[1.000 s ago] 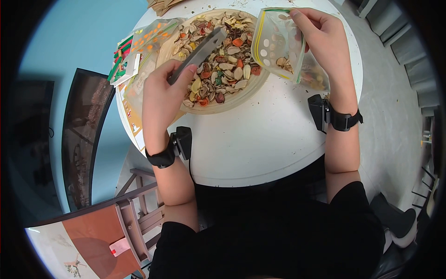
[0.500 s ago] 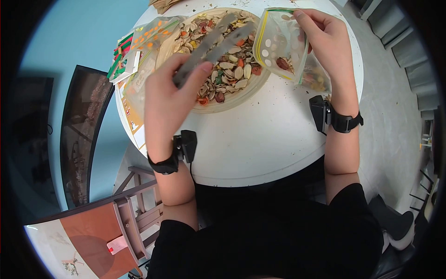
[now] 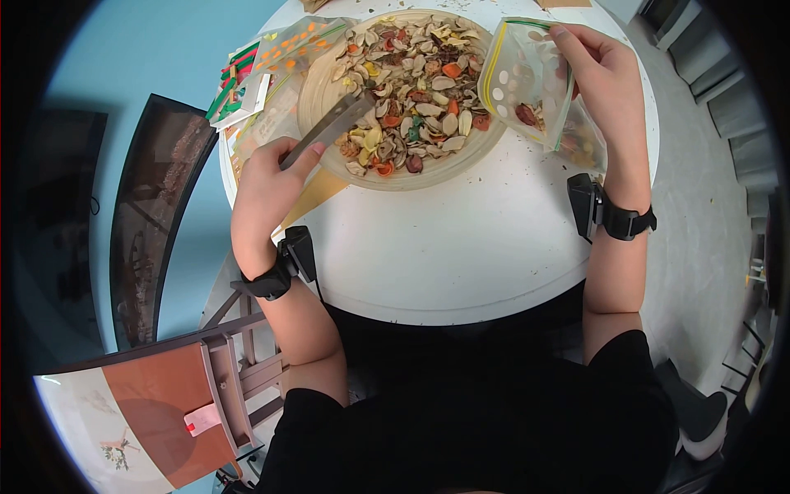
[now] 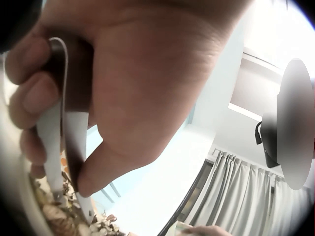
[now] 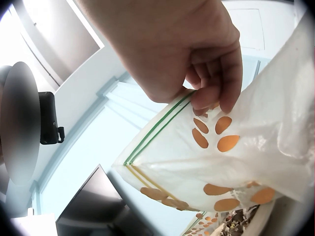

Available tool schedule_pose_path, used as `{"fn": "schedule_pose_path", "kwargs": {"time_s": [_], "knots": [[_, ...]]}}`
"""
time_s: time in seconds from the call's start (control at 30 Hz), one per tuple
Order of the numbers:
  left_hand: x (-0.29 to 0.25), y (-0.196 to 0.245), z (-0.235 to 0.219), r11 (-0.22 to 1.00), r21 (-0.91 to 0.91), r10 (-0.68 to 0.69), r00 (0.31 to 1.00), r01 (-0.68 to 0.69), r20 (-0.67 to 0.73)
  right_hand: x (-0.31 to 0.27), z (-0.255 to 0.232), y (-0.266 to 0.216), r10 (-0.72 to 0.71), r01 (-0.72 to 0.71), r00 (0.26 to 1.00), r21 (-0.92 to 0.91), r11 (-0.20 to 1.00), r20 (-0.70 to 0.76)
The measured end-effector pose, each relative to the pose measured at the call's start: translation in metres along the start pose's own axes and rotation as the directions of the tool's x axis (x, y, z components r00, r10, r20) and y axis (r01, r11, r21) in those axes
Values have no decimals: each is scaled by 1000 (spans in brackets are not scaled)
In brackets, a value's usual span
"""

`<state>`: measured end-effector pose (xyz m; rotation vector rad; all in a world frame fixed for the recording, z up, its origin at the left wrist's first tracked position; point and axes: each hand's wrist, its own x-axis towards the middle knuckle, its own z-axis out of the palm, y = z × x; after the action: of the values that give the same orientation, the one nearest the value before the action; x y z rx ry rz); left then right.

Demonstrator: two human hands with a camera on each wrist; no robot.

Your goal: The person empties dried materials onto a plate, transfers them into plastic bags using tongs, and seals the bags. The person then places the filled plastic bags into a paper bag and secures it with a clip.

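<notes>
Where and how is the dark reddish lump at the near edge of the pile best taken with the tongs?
Probably pinch the reddish lump by its left and right sides, bringing the tongs in from the near side: it looks roundish, bare tray lies in front of it, and other pieces crowd behind.

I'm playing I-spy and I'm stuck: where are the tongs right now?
In the head view, the tongs are left of centre, held in the left hand, their tips over the left part of the dried pieces on the round tray.
</notes>
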<state>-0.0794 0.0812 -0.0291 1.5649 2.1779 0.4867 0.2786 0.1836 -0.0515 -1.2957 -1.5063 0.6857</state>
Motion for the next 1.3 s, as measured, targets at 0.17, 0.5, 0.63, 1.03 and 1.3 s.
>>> {"fn": "schedule_pose_path", "kwargs": {"time_s": [0.17, 0.5, 0.63, 1.03, 1.3], "knots": [[-8, 17, 9, 997, 18, 68, 996, -69, 64, 0, 0, 1, 8, -8, 1000, -28, 1000, -16], [-4, 28, 38, 968, 100, 237, 970, -230, -60, 1, 2, 5, 9, -9, 1000, -13, 1000, 5], [1, 27, 39, 971, 90, 228, 971, -222, -64, -1, 4, 2, 14, -14, 1000, -26, 1000, 12], [-23, 54, 25, 875, -337, 328, 938, -347, -114, -5, 7, -6, 24, -24, 999, -27, 999, 31], [-36, 82, 31, 851, -356, 376, 921, -387, -101, -6, 7, -7, 16, -16, 1000, -19, 1000, 2]]}}
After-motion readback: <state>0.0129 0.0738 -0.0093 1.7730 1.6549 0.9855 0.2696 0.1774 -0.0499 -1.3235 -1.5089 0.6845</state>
